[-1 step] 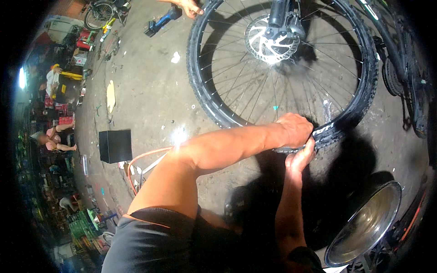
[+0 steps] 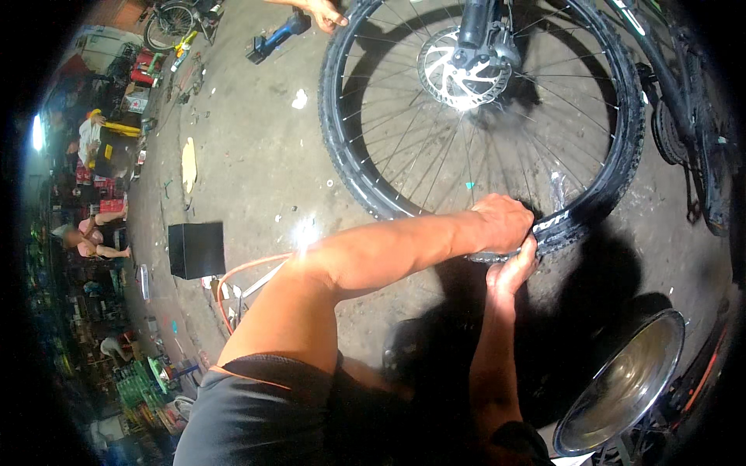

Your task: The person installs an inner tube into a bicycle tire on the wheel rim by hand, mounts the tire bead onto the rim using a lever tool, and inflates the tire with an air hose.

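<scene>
A bicycle wheel with a knobby black tyre [image 2: 332, 128] stands in front of me, with thin spokes and a silver disc brake rotor [image 2: 435, 66] at its hub. My left hand [image 2: 503, 223] is closed over the tyre at the lower part of the rim, fingers curled. Just below it, my right hand [image 2: 513, 270] grips the same stretch of tyre, its thumb pressed up on the sidewall. The right fingers are partly hidden by the tyre. Another person's hand [image 2: 322, 14] touches the tyre's upper left edge.
A blue and black cordless power tool [image 2: 278, 37] lies on the floor at the upper left. A black box [image 2: 196, 250] and an orange hose [image 2: 247, 266] are left of my arm. A metal basin [image 2: 622, 388] stands lower right. Bicycle parts [image 2: 684, 101] line the right; people sit far left.
</scene>
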Motion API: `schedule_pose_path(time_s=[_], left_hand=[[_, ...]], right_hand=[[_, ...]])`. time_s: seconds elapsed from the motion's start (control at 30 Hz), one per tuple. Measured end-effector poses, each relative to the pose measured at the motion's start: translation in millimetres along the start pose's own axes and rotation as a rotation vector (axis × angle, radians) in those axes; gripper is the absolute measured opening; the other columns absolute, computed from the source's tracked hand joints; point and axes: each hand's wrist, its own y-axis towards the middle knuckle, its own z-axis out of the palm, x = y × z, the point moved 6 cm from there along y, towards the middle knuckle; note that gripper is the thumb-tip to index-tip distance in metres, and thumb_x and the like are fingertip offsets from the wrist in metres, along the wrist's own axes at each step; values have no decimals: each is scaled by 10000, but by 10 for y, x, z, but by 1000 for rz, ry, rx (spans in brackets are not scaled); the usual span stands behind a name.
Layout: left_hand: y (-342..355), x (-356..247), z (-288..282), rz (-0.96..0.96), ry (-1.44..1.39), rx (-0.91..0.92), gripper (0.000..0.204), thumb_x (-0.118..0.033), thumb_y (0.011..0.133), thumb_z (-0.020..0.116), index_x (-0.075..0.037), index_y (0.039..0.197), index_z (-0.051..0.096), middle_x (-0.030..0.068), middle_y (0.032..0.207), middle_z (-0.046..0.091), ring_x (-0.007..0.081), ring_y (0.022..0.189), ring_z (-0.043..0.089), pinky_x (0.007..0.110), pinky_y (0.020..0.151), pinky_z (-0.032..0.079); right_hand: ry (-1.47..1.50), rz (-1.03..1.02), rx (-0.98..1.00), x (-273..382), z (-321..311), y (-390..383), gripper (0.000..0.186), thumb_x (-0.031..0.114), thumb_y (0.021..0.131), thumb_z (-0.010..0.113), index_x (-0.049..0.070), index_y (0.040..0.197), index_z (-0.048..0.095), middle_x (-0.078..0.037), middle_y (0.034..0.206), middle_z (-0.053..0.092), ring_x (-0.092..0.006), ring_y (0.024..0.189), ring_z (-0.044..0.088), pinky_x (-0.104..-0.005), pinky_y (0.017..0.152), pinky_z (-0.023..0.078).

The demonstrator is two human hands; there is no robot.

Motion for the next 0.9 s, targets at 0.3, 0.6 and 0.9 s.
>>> schedule_pose_path(time_s=[0.3, 0.6, 0.9], left_hand=[[-37, -30, -47, -8, -8, 4, 263, -199, 762, 561, 10, 862, 685, 207, 901, 662, 340, 906, 641, 404, 802, 502], [-1, 4, 13, -25, -23, 5, 252, -176, 764, 553, 10, 873, 682, 207, 907, 661, 343, 915, 637, 411, 811, 499], [-48, -21, -63, -14, -21, -42, 256, -175, 760, 559, 23, 864, 681, 214, 906, 659, 356, 897, 641, 427, 781, 510]], right_hand=[[8, 4, -20, 50, 38, -44, 402, 270, 813, 608, -41, 1061, 543, -117, 1054, 578, -218, 945, 587, -362, 816, 483], [23, 15, -8, 13, 5, -9, 415, 279, 812, 615, -40, 1067, 537, -119, 1059, 577, -225, 944, 591, -371, 815, 490], [50, 9, 13, 57, 32, -20, 407, 257, 809, 624, -37, 1075, 528, -114, 1050, 569, -221, 949, 578, -375, 819, 482]])
